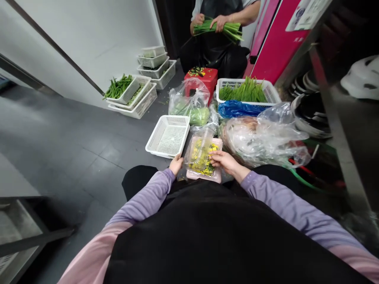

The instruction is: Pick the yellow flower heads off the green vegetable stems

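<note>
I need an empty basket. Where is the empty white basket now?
In the head view, the empty white basket sits on the floor just left of the pink tray, beyond the left hand.

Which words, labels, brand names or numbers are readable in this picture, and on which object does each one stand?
None can be read.
Pink cabinet: small white marks near its right edge, too small and blurred to read.
White label at the top of the pink cabinet: some print, too blurred to read.
The white baskets, plastic bags and pink tray show no text.

no readable text; label on pink cabinet (275, 43) too blurred.
</note>
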Demonstrator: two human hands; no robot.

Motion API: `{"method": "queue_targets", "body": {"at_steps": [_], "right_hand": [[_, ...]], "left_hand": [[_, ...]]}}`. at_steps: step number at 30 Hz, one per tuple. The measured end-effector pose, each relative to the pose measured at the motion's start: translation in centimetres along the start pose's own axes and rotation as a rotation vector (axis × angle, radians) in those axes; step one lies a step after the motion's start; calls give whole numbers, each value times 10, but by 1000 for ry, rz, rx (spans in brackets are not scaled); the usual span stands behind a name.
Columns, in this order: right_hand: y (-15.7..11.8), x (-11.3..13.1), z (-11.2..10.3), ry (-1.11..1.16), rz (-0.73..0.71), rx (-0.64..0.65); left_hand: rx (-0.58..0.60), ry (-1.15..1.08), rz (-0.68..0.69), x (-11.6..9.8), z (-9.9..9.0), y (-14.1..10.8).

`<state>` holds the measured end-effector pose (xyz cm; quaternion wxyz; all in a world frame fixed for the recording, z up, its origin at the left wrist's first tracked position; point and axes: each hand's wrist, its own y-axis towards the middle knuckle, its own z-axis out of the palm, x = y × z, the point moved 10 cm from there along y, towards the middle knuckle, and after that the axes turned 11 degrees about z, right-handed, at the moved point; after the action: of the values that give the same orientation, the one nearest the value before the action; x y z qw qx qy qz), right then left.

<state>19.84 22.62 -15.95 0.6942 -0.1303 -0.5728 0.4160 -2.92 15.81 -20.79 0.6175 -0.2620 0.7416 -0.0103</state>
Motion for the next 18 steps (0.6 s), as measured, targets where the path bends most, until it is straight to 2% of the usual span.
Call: {"method": "queue_targets", "body": {"at_steps": [3,5,8,11,13,15,18], "right_hand": [[16,33,-10,-213,-165,-164],[24,57,-8,-390,-271,-258],[33,88,4,-509,-352,-302],[44,110,7,-481,-388,-299],[55,119,-5,-461,-399,-311],[69,119,-26,-447,-378,-334],[93,94,-64,-431,-255,-362]], "left_hand": [[69,160,31,11,3,-27],[74,246,149,1,13,-36],[-61,354,310,-27,19,-36],[-139,345,362,-43,19,-28],[-143,231,287,-37,13,-20],[-150,65,142,-22,1,-12],[-137,-129,-5,-10,-13,2]]}}
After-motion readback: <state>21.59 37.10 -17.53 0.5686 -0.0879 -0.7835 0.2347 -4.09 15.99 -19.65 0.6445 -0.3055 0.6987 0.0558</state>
